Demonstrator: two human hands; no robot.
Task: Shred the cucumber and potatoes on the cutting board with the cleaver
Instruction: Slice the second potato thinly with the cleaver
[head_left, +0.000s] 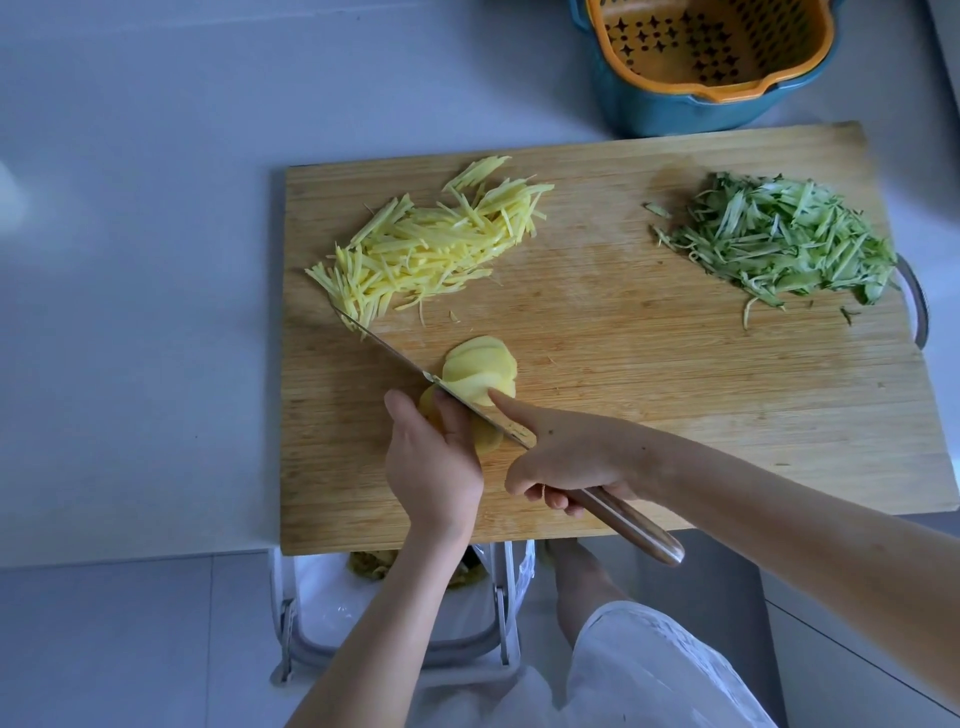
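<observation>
Potato (487, 441) lies gripped under curled left fingers (458, 422), while right fingers (558, 500) clasp cleaver (396, 358) just beside them.

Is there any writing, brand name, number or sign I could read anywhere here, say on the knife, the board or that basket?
None: no readable text anywhere in this view.
cleaver: blade seen almost edge-on, no brand mark can be made out.
cutting board: bare wood grain, no print.
orange basket: star-shaped holes only, no lettering.
blue tub: plain, no label.
</observation>
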